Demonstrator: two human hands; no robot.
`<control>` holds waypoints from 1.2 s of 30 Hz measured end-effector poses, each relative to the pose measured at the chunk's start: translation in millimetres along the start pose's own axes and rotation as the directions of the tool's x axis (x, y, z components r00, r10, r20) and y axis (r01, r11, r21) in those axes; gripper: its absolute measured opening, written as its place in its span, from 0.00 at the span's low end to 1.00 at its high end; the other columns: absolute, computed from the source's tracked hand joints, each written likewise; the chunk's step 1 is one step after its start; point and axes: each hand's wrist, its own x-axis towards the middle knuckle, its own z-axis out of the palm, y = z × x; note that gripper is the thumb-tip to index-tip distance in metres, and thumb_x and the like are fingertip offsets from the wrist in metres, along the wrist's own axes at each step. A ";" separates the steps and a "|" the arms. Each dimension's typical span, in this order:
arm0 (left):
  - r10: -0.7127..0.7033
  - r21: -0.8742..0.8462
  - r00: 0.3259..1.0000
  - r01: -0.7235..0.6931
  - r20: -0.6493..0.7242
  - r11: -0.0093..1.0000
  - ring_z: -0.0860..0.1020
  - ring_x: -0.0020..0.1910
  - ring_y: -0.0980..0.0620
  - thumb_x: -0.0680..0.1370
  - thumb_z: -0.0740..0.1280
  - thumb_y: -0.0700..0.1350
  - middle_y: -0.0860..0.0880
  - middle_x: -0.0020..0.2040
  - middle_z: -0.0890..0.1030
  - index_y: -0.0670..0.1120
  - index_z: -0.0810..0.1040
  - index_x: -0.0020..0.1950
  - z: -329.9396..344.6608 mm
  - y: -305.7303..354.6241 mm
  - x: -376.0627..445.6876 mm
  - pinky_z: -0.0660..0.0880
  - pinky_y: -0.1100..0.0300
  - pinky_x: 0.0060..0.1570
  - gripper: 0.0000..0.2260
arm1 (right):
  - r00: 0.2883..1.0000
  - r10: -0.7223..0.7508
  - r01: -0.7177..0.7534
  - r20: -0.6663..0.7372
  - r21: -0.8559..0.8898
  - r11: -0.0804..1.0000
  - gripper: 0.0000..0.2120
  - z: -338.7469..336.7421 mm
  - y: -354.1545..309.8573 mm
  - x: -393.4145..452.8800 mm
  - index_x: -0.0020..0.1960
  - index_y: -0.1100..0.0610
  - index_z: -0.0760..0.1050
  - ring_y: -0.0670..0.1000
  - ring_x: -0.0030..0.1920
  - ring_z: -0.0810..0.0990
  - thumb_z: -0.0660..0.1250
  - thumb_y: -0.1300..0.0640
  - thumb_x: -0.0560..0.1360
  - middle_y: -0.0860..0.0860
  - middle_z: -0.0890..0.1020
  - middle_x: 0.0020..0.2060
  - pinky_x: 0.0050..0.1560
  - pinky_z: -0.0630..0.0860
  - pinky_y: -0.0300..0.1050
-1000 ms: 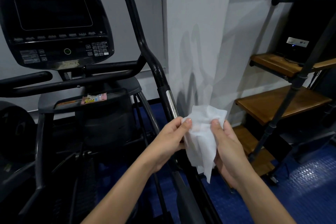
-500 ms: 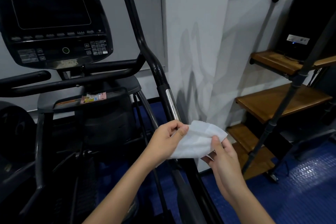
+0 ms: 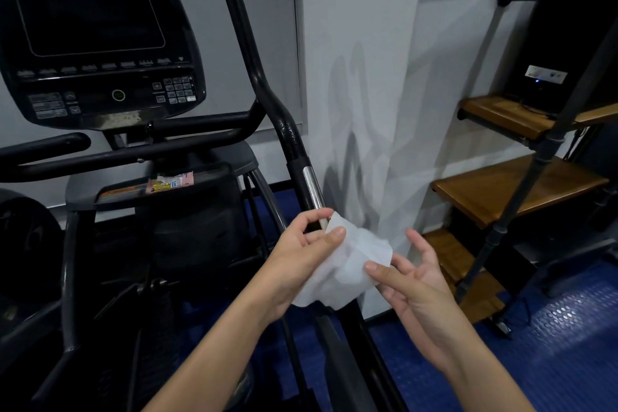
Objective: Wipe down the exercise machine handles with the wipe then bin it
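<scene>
**Inspector:** What is held, and by which hand?

**Assistant:** A white wipe (image 3: pixel 347 266) is pinched between thumb and forefinger of the left hand (image 3: pixel 302 256), the fingers being curled on its upper edge. The rest of the sheet is draped below and to the right of that hand. The right hand (image 3: pixel 413 273) is seen with fingers spread and relaxed; one fingertip is laid against the lower right part of the wipe, but nothing is clamped by it.

**Inspector:** Where is the wipe placed against the machine?

**Assistant:** It is held just in front of the right handle (image 3: pixel 294 144) of the exercise machine (image 3: pixel 100 53), directly below the metal grip plate (image 3: pixel 312 186). Whether the wipe is touching the bar cannot be told, as the bar is hidden behind it.

**Inspector:** What is judged done, and what left?

**Assistant:** No handle is wrapped by the wipe at present, so the wiping is judged barely begun or not yet begun. The left handle (image 3: pixel 43 145), well away to the left of both hands, is untouched at this moment. No bin is seen, so the disposal is taken as outstanding.

**Inspector:** Anything else noted?

**Assistant:** Wooden shelves (image 3: pixel 515 189) are recorded beyond the right hand.
</scene>
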 end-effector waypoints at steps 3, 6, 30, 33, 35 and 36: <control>0.057 0.049 0.996 -0.060 0.074 0.997 0.86 0.54 0.41 0.79 0.73 0.41 0.44 0.56 0.86 0.55 0.74 0.70 -2.4 4.7 -3.2 0.84 0.47 0.50 0.22 | 0.998 -0.060 0.061 0.021 -0.053 0.997 0.47 0.6 -5.6 -3.0 0.73 0.33 0.58 0.57 0.59 0.84 0.74 0.70 0.69 0.55 0.84 0.59 0.55 0.83 0.51; 0.077 0.071 0.990 -0.086 0.117 0.994 0.85 0.57 0.44 0.79 0.72 0.37 0.47 0.59 0.86 0.51 0.79 0.69 -2.3 8.1 -5.6 0.83 0.51 0.55 0.19 | 0.994 -0.102 0.106 0.044 -0.100 0.989 0.45 3.3 -9.9 -5.3 0.74 0.35 0.59 0.57 0.61 0.83 0.72 0.70 0.71 0.52 0.83 0.61 0.62 0.78 0.60; 0.285 0.098 0.952 -0.296 0.112 0.950 0.82 0.58 0.51 0.79 0.70 0.38 0.52 0.62 0.83 0.50 0.84 0.42 -9.1 28.6 -1.3 0.76 0.51 0.62 0.09 | 0.947 -0.305 0.320 0.099 -0.368 0.873 0.17 8.0 -33.8 -4.3 0.41 0.52 0.83 0.55 0.56 0.83 0.64 0.69 0.79 0.52 0.85 0.51 0.55 0.79 0.52; 0.197 -0.015 0.956 -0.198 0.220 0.980 0.80 0.59 0.46 0.77 0.66 0.38 0.46 0.64 0.81 0.47 0.80 0.41 -13.2 26.1 0.5 0.75 0.52 0.58 0.07 | 0.957 -0.254 0.289 0.140 -0.378 0.879 0.14 9.4 -35.9 -5.4 0.40 0.52 0.81 0.54 0.54 0.83 0.64 0.65 0.80 0.54 0.84 0.52 0.44 0.80 0.45; 0.145 -0.090 0.957 -0.126 0.252 0.988 0.79 0.59 0.42 0.76 0.64 0.37 0.42 0.61 0.82 0.44 0.77 0.40 -15.7 22.4 2.0 0.73 0.48 0.57 0.06 | 0.954 -0.249 0.295 0.166 -0.389 0.873 0.14 9.1 -34.0 -5.8 0.41 0.53 0.81 0.55 0.55 0.83 0.64 0.65 0.80 0.54 0.84 0.53 0.44 0.80 0.45; 0.128 -0.121 0.957 -0.099 0.261 0.988 0.78 0.58 0.40 0.75 0.63 0.37 0.41 0.59 0.82 0.43 0.76 0.40 -16.4 20.1 2.7 0.72 0.46 0.55 0.06 | 0.949 -0.259 0.310 0.178 -0.399 0.863 0.15 8.4 -32.8 -6.0 0.40 0.53 0.81 0.54 0.55 0.83 0.63 0.66 0.80 0.53 0.84 0.53 0.46 0.80 0.45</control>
